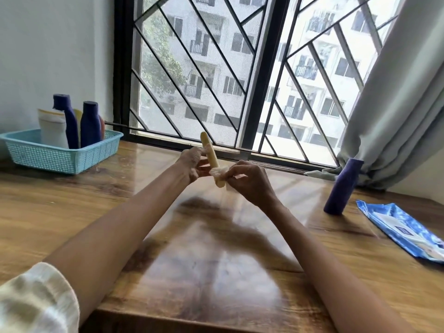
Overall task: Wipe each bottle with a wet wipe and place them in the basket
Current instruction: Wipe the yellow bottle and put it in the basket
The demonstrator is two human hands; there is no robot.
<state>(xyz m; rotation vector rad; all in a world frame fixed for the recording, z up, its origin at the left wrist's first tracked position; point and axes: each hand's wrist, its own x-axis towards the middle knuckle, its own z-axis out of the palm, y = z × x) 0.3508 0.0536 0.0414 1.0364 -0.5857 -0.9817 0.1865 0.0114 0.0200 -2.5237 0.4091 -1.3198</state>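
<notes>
Both arms are extended over the table [216, 272]. The yellow bottle [211, 152], tilted toward 11 o'clock, is gripped by curled left hand [192, 165] fingers. A wet wipe [217, 171] is pinched against its lower end by the right hand [247, 180]. The basket [60, 156] sits at 10 o'clock.

Two bare arms reach out over a shiny brown wooden table [72, 207]. The left hand [189, 164] holds a thin pale yellow tube bottle [211, 152] tilted up. The right hand [247, 179] pinches a small white wet wipe [217, 171] against its lower part. A light blue plastic basket [60, 155] at far left holds several bottles. A dark blue bottle [343, 186] stands at right, beside a blue wipes pack [403, 229].
</notes>
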